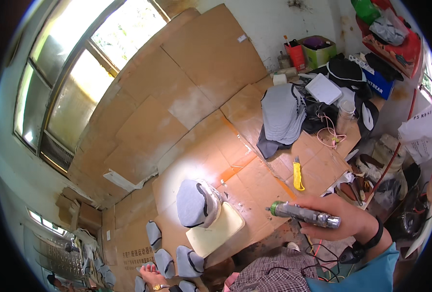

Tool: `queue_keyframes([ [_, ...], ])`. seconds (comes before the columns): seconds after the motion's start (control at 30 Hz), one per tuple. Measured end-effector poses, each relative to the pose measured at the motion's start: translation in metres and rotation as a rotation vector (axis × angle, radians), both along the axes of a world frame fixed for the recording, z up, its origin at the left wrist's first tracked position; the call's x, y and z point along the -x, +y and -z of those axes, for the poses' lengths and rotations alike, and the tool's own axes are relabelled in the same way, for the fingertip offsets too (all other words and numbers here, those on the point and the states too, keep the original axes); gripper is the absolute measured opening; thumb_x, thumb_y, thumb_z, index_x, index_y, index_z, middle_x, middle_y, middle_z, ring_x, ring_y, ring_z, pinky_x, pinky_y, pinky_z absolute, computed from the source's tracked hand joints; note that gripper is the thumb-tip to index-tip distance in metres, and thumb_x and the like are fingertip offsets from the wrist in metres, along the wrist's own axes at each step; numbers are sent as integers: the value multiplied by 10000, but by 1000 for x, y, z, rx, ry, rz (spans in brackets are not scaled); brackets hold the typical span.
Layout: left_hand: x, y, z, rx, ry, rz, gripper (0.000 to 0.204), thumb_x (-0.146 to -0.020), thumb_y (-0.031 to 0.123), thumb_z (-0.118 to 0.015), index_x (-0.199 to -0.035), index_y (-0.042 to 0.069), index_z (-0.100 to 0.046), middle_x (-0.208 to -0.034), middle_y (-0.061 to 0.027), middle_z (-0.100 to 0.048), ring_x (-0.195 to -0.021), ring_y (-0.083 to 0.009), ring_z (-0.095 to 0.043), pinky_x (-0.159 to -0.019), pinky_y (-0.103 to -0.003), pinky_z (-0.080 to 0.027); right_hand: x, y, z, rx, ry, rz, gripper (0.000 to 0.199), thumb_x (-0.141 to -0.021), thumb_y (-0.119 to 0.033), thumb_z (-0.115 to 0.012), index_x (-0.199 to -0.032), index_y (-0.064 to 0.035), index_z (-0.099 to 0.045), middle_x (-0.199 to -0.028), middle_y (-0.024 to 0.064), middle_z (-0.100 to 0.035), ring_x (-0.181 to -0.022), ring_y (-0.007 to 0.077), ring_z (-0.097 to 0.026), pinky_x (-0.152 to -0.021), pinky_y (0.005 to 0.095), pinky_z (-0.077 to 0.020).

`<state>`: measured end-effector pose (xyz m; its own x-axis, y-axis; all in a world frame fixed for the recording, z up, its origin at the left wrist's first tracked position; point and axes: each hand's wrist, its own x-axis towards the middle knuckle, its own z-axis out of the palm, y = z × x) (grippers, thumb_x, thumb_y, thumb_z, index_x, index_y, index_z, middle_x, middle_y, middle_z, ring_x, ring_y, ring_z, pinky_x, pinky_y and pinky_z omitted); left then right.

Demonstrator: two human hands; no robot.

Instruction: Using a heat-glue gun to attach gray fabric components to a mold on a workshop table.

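My right hand (330, 216) is wrapped round a grey cylindrical hand tool (306, 214) with a green collar and a thin tip pointing left. A dark band circles that wrist. At the lower left, my left hand (153, 276), with a wristwatch, has its fingers stretched out beside small grey fabric pieces with black edging (164, 263); whether it touches one is unclear. Between the hands, a domed grey fabric piece with a black edge (192, 202) rests on a whitish form, beside a pale yellow block (216, 231).
Brown cardboard (216, 160) covers the table. A yellow utility knife (298, 175) lies beyond my right hand. Farther back are a stack of grey fabric sheets (283, 114), a white pad (324, 89), a clear cup (345, 114) and pink cord (329, 136). Dark cables (330, 265) hang below my right forearm.
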<state>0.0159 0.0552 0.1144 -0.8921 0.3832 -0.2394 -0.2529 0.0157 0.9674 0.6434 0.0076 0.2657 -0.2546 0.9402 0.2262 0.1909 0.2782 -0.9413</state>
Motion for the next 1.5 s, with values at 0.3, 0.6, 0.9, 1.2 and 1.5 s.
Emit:
queue_keyframes([
  [0.3,-25,15,3,-5,-75,35,241,-805,371,-504,-833,132,-503,-752,50,-527,-644,-87,-528,-552,-255,-308,48,-46,-28,196,-143,-240,531,-726,-109,-668,-1220,-75,-476,-1042,112,-609,-836,234,-628,-716,280,-490],
  [0.6,12,11,36,-148,-193,82,187,-817,304,-522,-888,131,-514,-753,26,-549,-597,-101,-539,-520,-229,-333,131,-73,-80,109,-448,-9,539,-677,-57,-683,-1183,-53,-498,-874,95,-629,-684,200,-622,-636,269,-479],
  [0.9,50,10,50,-167,-337,52,203,-828,273,-504,-968,130,-533,-733,31,-554,-577,-85,-537,-507,-204,-329,272,-58,-101,-90,-536,-89,461,-691,-13,-663,-1130,-6,-526,-835,74,-627,-669,124,-598,-617,242,-467],
  [1.2,98,-15,81,-183,-439,-40,209,-809,210,-496,-997,126,-534,-709,32,-541,-540,-78,-511,-516,-204,-328,326,-11,-120,1,-565,-27,508,-688,-25,-651,-1173,-59,-506,-840,81,-617,-675,148,-585,-622,255,-462],
  [1.5,129,-40,97,-138,-393,-127,198,-798,251,-514,-968,150,-514,-726,41,-539,-571,-77,-515,-562,-238,-313,282,19,-123,-73,-489,100,422,-715,-7,-612,-1127,-6,-520,-793,37,-567,-703,93,-521,-631,235,-433],
])
